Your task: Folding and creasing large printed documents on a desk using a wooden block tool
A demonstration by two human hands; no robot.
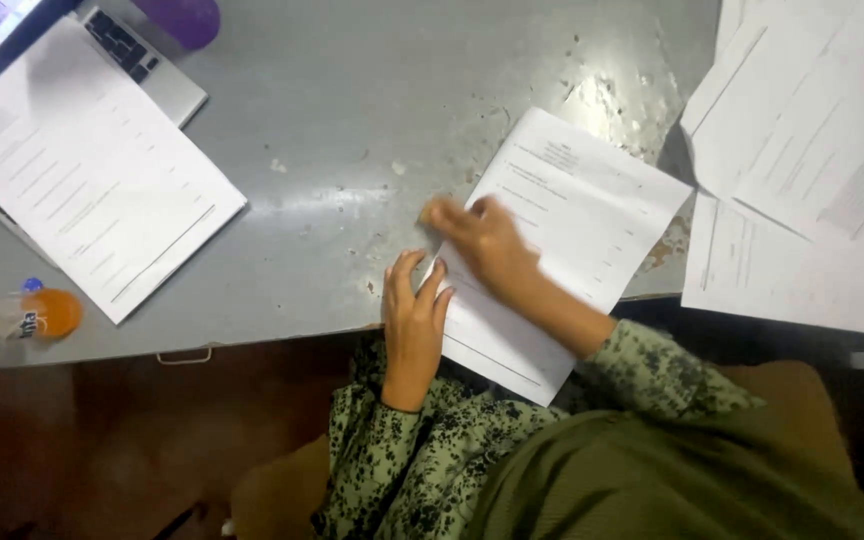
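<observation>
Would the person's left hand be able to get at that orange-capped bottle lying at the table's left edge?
Probably yes. The left hand rests on the sheet's edge, and only bare grey table lies between it and the bottle, though it looks like a long stretch.

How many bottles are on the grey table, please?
1: an orange drink bottle lying at the table's left edge, near the front. Others may be out of view.

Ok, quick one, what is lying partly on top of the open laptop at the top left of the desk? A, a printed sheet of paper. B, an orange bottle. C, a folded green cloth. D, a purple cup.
A: a white printed sheet lies across the laptop, covering most of its keyboard; the orange bottle lies apart at the desk's left edge.
</observation>
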